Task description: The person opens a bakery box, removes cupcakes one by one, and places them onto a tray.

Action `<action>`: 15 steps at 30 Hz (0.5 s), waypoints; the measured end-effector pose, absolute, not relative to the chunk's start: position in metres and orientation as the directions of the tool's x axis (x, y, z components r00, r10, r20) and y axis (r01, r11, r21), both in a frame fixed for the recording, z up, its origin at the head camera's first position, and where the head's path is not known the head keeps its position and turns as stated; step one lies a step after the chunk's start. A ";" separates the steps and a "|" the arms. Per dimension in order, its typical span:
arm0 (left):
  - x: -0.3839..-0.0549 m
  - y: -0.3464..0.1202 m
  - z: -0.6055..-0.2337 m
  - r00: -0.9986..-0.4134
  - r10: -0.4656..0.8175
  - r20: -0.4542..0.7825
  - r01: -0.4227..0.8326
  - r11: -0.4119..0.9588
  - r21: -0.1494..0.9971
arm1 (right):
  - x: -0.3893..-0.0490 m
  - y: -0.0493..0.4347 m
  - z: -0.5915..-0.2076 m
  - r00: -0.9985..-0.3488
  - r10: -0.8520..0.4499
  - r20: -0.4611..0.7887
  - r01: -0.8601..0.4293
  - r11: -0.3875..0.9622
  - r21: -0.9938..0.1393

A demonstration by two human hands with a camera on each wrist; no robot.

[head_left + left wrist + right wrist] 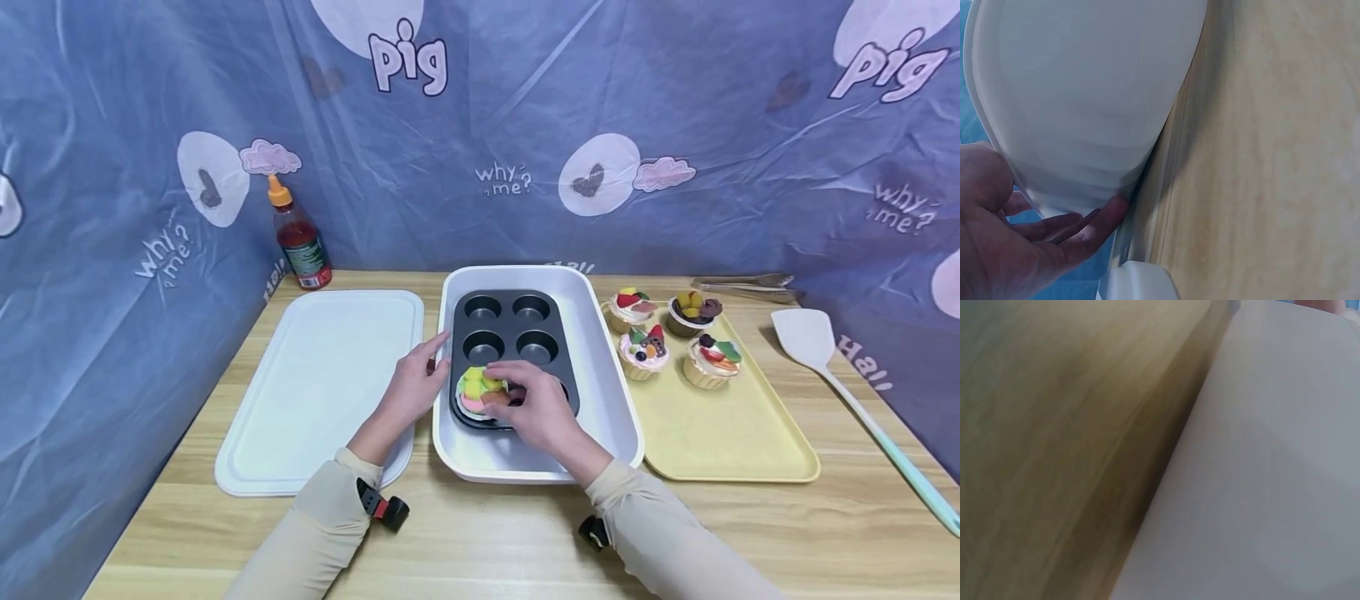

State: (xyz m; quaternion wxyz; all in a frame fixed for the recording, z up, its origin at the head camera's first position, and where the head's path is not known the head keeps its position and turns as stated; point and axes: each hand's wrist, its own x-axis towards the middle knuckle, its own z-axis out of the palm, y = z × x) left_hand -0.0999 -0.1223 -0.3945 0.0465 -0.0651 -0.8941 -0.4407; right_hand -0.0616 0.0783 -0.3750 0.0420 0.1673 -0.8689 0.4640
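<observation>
A black muffin pan (510, 337) with round cups lies inside a deep white tub (607, 408). At the pan's front-left cup, my right hand (543, 408) pinches a toy cupcake (474, 393) with yellow-green and pink topping. My left hand (411, 379) is at the tub's left side, fingers extended along its outer wall. In the left wrist view, those fingertips (1116, 206) lie against the white wall low down, close to the table. The right wrist view shows mostly the tub's outer wall (1254, 469), with a bit of finger at its top.
Several toy cupcakes (642, 353) stand on a yellow tray (727, 446) to the right. Beyond it lie tongs (742, 285) and a white spatula (804, 335) with a pale green handle. A white board (322, 392) is at left, with a red sauce bottle (302, 246) behind.
</observation>
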 end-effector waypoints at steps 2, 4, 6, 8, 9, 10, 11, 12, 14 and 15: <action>-0.100 -0.122 -0.394 -0.987 0.077 0.142 0.159 0.603 0.782 | -0.062 0.079 -0.375 -0.934 -0.261 0.246 -0.350 0.513 -0.784; -0.101 -0.122 -0.394 -0.987 0.077 0.143 0.161 0.601 0.783 | -0.061 0.079 -0.375 -0.928 -0.266 0.260 -0.364 0.509 -0.780; -0.101 -0.122 -0.394 -0.987 0.077 0.141 0.159 0.600 0.784 | -0.061 0.079 -0.375 -0.927 -0.266 0.265 -0.369 0.509 -0.777; -0.100 -0.122 -0.394 -0.988 0.079 0.136 0.156 0.600 0.784 | -0.061 0.079 -0.375 -0.926 -0.263 0.271 -0.372 0.511 -0.775; -0.100 -0.122 -0.394 -0.988 0.079 0.134 0.154 0.600 0.785 | -0.061 0.079 -0.376 -0.926 -0.261 0.273 -0.373 0.513 -0.774; -0.100 -0.122 -0.394 -0.988 0.079 0.131 0.152 0.599 0.786 | -0.061 0.079 -0.376 -0.926 -0.258 0.274 -0.372 0.515 -0.773; -0.100 -0.122 -0.395 -0.988 0.079 0.130 0.151 0.598 0.787 | -0.061 0.079 -0.376 -0.926 -0.256 0.277 -0.373 0.517 -0.771; -0.099 -0.122 -0.395 -0.989 0.080 0.128 0.150 0.598 0.787 | -0.061 0.079 -0.376 -0.926 -0.254 0.279 -0.374 0.520 -0.768; -0.099 -0.122 -0.395 -0.989 0.079 0.125 0.147 0.598 0.788 | -0.061 0.079 -0.376 -0.927 -0.249 0.280 -0.372 0.527 -0.764; -0.099 -0.122 -0.395 -0.989 0.077 0.125 0.146 0.598 0.788 | -0.061 0.079 -0.376 -0.928 -0.246 0.280 -0.370 0.530 -0.763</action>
